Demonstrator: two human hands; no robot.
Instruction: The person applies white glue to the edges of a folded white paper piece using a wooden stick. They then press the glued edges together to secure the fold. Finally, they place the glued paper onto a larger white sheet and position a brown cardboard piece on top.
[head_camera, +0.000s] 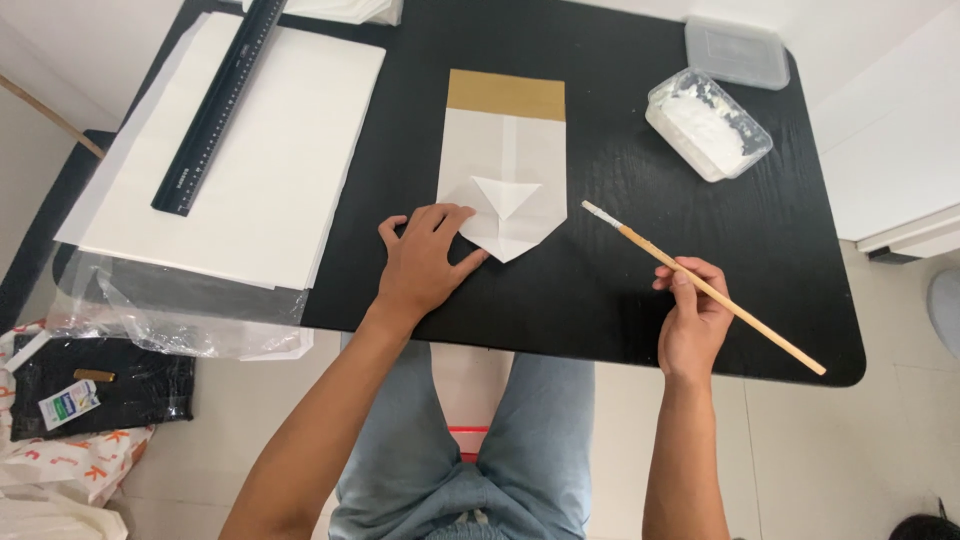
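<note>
The right hand (692, 325), low right of the frame, is gripping a thin wooden brush (702, 283). At centre, the left hand (425, 262) is lying open, pressing the folded paper bag (503, 165) on the black counter (620, 260). Farther up, a paste tub (708, 124) is sitting upper right; a black ruler (218, 105) is lying across white sheets (255, 170) upper left.

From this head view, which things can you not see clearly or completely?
- Folded paper bag: its lower left corner lies under the left hand.
- Plastic tub: the white contents cannot be identified.
- Black ruler: top end cut off by the frame edge.
- Brush tip: too small to tell whether it is loaded; the right hand grips it.
</note>
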